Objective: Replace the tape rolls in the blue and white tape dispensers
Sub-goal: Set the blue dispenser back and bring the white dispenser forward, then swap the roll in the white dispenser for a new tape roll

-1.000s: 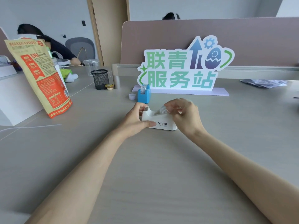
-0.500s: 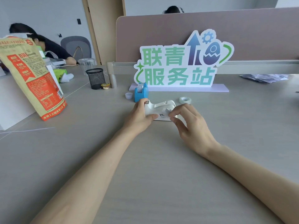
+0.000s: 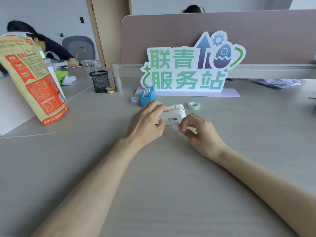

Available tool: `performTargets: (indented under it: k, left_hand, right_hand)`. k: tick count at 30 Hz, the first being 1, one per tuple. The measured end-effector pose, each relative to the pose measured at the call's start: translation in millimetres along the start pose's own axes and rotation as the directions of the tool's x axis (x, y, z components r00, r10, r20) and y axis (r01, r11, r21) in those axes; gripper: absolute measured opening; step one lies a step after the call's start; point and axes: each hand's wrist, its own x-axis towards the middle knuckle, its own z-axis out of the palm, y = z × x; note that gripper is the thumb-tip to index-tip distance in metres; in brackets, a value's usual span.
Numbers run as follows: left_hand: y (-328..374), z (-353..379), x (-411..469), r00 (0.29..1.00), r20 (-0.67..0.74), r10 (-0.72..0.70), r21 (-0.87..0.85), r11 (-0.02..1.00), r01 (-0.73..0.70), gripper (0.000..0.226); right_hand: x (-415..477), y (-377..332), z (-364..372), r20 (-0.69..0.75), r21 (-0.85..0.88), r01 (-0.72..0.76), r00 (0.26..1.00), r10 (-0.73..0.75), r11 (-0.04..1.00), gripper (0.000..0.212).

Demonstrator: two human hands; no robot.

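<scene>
The white tape dispenser (image 3: 176, 113) marked VIVID sits on the grey desk, and my left hand (image 3: 147, 122) grips its left end. My right hand (image 3: 200, 132) pinches a small white round piece (image 3: 175, 126), which looks like the dispenser's core, just in front of the dispenser's right side. A loose roll of clear tape (image 3: 194, 105) lies flat behind the dispenser to the right. The blue tape dispenser (image 3: 147, 96) stands behind my left hand with a roll in it. A small empty white ring (image 3: 135, 99) lies to its left.
A green and white standing sign (image 3: 191, 65) on a lilac base backs the work spot, with a desk divider (image 3: 222, 36) behind. An orange paper bag (image 3: 29, 79) leans at left. A black mesh pen cup (image 3: 100, 81) and a small lidded cup (image 3: 110, 89) stand far left. Crumpled plastic (image 3: 277, 82) lies far right.
My right hand has left the top of the white dispenser and drawn back toward me with the small white piece. The loose tape roll now lies uncovered behind the dispenser.
</scene>
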Motion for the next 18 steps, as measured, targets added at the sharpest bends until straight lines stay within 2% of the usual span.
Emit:
performTargets:
  k: [4,8,10,14,18]
  left_hand:
    - [3.1,-1.2,-0.3,0.989,0.135,0.052,-0.114,0.993,-0.037,0.03]
    - [2.4,-2.4,2.1,0.989,0.144,0.039,-0.194,0.981,-0.01,0.017]
    - [1.5,-3.4,1.7,0.986,0.164,0.025,-0.186,0.982,0.006,0.014]
    - [0.5,-2.8,-0.9,0.98,0.2,0.007,-0.159,0.987,0.025,0.016]
    - [4.0,-0.4,-3.0,0.974,0.225,-0.033,-0.144,0.987,0.066,0.018]
  right_hand:
    - [-0.4,-2.5,-0.5,-0.022,0.056,-0.009,1.0,0.011,0.998,0.023]
    - [-1.3,-5.1,-1.0,-0.044,0.069,0.002,0.999,0.001,0.998,0.011]
    - [-1.0,-5.4,-0.4,-0.062,0.083,-0.009,0.998,0.014,0.997,0.004]
    - [0.3,-3.6,0.4,-0.067,0.062,-0.029,0.997,0.033,0.998,0.016]
    - [0.9,-1.4,-0.1,-0.059,0.044,-0.065,0.996,0.068,0.997,0.014]
